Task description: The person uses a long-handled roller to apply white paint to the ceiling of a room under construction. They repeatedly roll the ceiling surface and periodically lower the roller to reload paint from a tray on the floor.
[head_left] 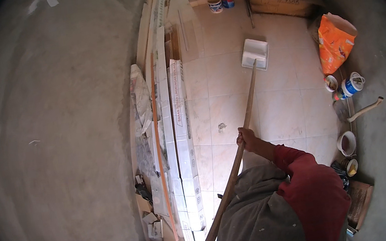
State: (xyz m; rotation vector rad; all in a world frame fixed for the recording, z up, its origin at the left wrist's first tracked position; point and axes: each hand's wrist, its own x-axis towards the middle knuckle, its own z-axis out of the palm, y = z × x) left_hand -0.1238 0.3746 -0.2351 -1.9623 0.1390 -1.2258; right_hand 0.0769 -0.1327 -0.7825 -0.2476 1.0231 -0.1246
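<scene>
My right hand (246, 139), at the end of a red sleeve, is closed around a long wooden pole (235, 166). From the lower edge the pole slants up and away to a white paint tray (256, 45) on the tiled floor. At its far end a pale paint roller (254, 57) seems to lie in the tray, hard to tell from the white around it. My left hand is out of the picture.
Long boxes (188, 170) and boards lean along the left wall. An orange bag (336, 43), a blue-and-white bucket (348, 86), a hatchet-like wooden handle (366, 109) and a pale bucket (347, 143) line the right wall. Cardboard boxes (284, 2) and paint tubs (215, 4) stand at the back.
</scene>
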